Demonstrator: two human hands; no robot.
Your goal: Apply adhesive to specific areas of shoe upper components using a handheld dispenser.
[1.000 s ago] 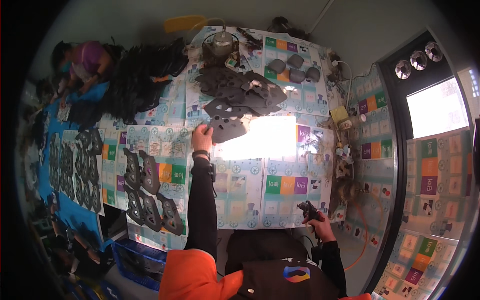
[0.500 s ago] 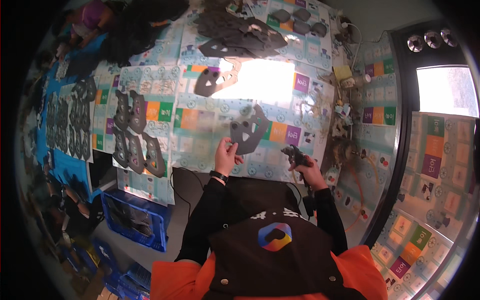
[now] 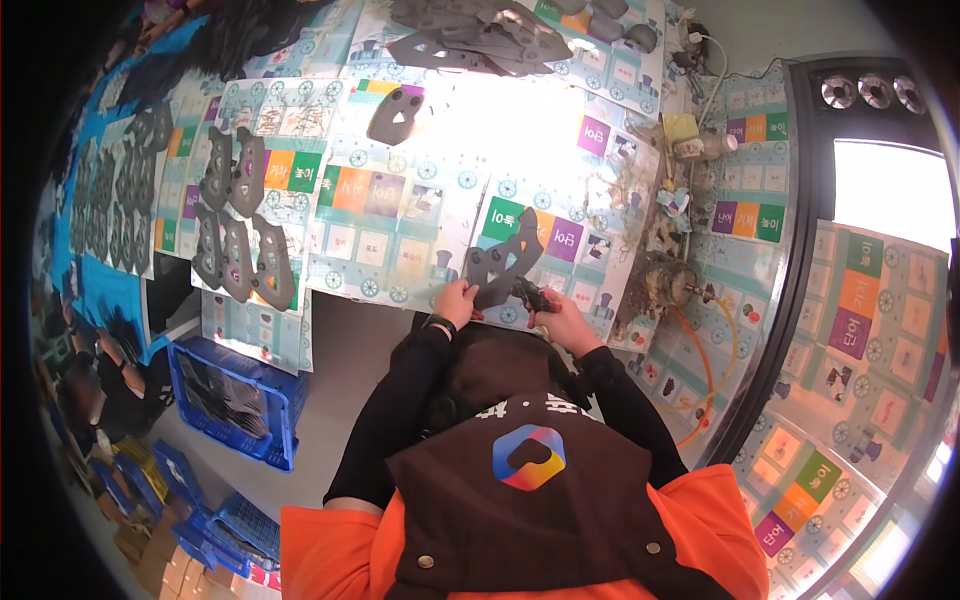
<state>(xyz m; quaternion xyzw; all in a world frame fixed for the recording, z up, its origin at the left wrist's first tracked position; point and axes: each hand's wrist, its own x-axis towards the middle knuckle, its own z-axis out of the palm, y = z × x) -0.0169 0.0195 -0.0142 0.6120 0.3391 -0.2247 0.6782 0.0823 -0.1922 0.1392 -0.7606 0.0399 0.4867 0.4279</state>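
Note:
My left hand (image 3: pixel 457 303) pinches the lower edge of a flat grey cut-out piece (image 3: pixel 508 262) with angular holes, held near the table's front edge. In my right hand (image 3: pixel 565 322) is a dark pistol-shaped tool (image 3: pixel 530 294), its front end close to the piece's lower right side. I cannot tell whether the tool touches the piece. Both hands are closed. Beyond them, in bright glare, lies a similar grey piece (image 3: pixel 397 115).
Several grey pieces (image 3: pixel 235 255) lie in rows at the left. A heap of them (image 3: pixel 480 38) is at the far side. A blue crate (image 3: pixel 283 425) stands lower left. Hoses (image 3: pixel 712 380) hang at the right. Another person's arm (image 3: pixel 118 355) shows at far left.
My right hand has brought the tool left, up to the grey piece. My left hand still holds the piece, now turned somewhat. The whole view has shifted.

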